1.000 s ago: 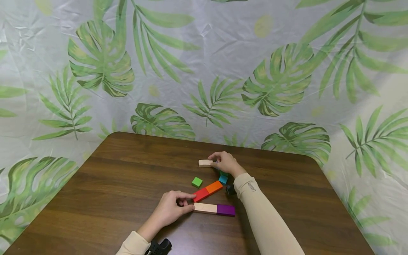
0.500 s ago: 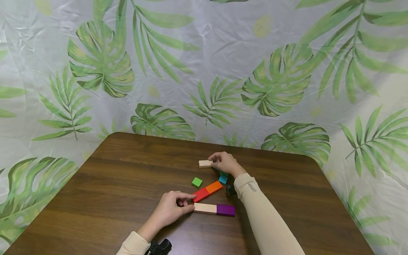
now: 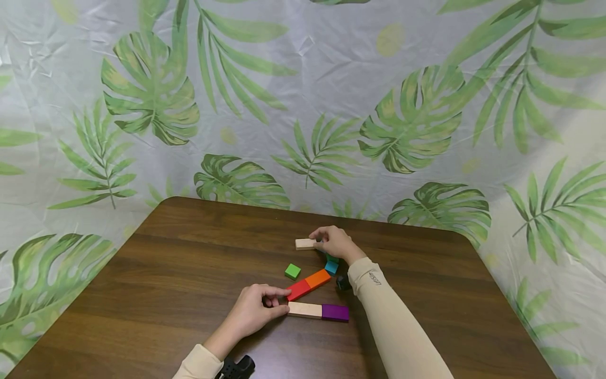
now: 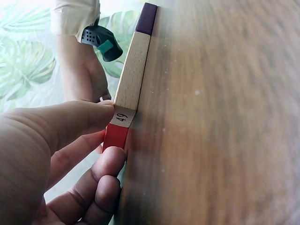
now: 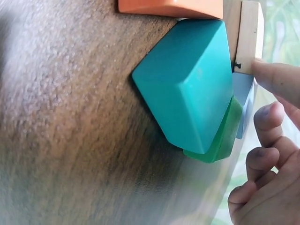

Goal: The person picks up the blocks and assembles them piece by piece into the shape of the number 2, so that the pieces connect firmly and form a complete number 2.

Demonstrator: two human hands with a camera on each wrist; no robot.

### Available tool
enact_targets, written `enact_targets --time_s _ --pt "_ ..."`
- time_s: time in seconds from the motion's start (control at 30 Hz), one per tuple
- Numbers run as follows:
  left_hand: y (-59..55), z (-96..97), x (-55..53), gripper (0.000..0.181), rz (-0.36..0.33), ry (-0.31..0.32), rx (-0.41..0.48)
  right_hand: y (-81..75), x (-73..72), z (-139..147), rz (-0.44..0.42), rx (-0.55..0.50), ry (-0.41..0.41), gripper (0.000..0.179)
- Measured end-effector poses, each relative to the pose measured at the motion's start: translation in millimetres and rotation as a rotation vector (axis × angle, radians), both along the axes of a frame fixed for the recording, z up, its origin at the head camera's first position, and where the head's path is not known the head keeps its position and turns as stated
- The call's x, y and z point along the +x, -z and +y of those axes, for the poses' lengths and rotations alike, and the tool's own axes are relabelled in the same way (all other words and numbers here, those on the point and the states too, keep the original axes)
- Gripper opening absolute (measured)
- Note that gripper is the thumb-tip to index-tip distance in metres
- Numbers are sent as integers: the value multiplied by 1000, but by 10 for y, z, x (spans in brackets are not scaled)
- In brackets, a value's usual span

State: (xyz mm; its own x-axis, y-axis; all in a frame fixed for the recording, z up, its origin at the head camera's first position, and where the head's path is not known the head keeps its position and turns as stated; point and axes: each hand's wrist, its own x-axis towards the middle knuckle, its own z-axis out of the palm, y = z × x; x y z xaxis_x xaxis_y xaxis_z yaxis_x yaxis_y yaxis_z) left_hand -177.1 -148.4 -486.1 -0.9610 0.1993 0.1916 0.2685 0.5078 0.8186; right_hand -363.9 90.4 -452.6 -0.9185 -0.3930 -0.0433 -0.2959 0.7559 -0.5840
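My left hand (image 3: pixel 253 311) has its thumb at the left end of a plain wooden block (image 3: pixel 305 310) marked 49, and its index finger at the left end of a red block (image 3: pixel 299 289). A purple block (image 3: pixel 335 312) adjoins the wooden one's right end. An orange block (image 3: pixel 318 277) continues the red one, slanting away. Farther back, my right hand (image 3: pixel 337 243) pinches the right end of another plain wooden block (image 3: pixel 305 243) between thumb and index finger. Beside that hand lie a teal-blue block (image 5: pixel 187 84), a green block (image 5: pixel 225 136) and a light blue block (image 5: pixel 242 86).
A bright green block (image 3: pixel 292 271) lies alone between the two wooden blocks. Brown wood grain covers the table (image 3: pixel 189 252), whose back edge meets a leaf-patterned curtain (image 3: pixel 331 105). A black wrist camera (image 3: pixel 235 367) is on the left wrist.
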Motion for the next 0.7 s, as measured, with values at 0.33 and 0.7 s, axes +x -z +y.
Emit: enact_targets --time_s 0.33,0.7 --pt "-7 9 5 27 -2 0 -2 -46 10 41 -4 -54 -9 26" --pt "2 9 4 28 -6 -3 -3 -122 37 92 -16 -110 -19 30"
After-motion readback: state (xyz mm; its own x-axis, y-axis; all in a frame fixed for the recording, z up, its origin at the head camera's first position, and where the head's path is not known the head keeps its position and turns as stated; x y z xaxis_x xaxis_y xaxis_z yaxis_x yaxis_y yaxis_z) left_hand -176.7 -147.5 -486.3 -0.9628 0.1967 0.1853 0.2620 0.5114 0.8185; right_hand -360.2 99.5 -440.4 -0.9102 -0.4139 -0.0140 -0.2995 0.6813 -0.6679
